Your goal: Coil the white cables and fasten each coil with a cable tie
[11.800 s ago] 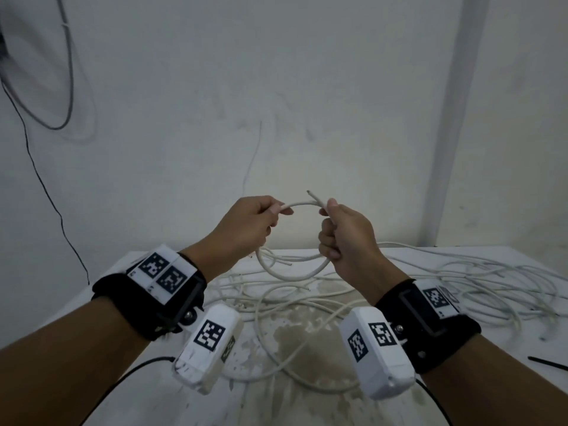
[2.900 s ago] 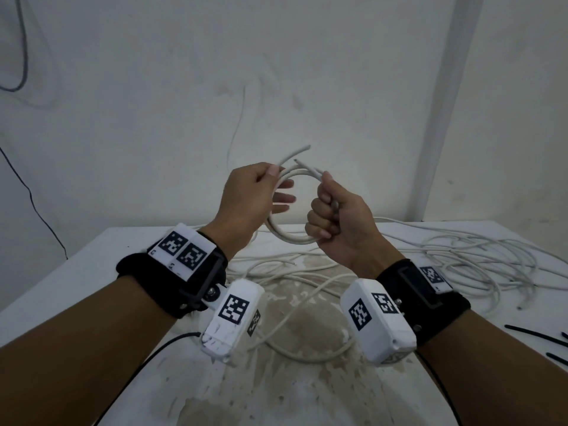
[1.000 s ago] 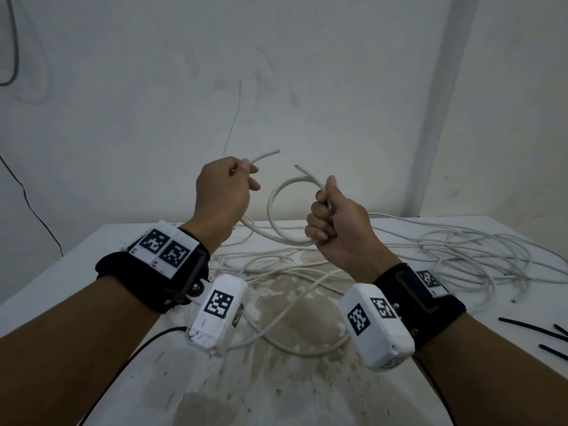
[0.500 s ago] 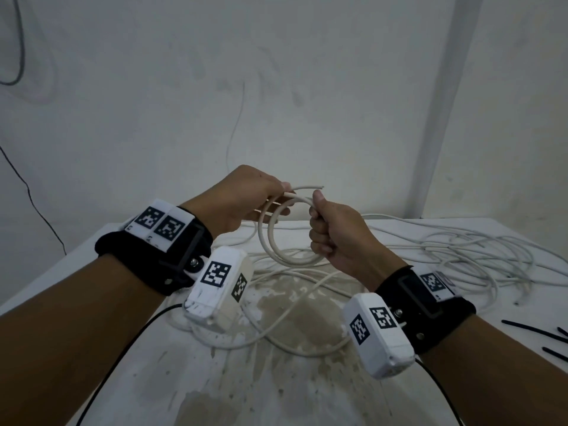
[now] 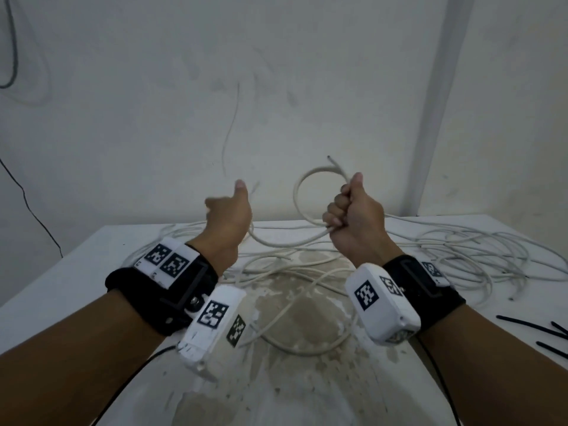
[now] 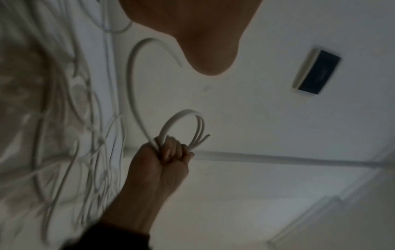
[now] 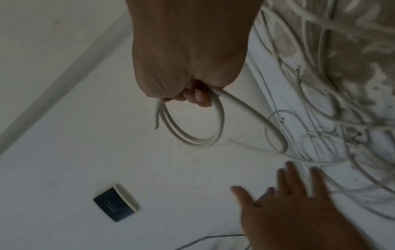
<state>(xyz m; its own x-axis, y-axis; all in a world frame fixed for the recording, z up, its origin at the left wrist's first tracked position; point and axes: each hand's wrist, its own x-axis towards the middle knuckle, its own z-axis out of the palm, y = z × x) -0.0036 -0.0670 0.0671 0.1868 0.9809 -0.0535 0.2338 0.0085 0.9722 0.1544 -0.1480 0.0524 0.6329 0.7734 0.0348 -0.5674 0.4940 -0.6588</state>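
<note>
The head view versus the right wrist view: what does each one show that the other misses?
Only the head view shows the black cable ties on the table and both wrist cameras. Only the right wrist view shows the left hand with fingers spread, and a dark wall box. Both show the right hand gripping the white cable coil.

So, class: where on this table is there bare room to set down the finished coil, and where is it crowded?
Free: the table's near-left part, left of the left hand, and the stained near strip below both wrists. Crowded: loose cables across the middle and right; black cable ties at the right edge. The right hand holds the coil.
</note>
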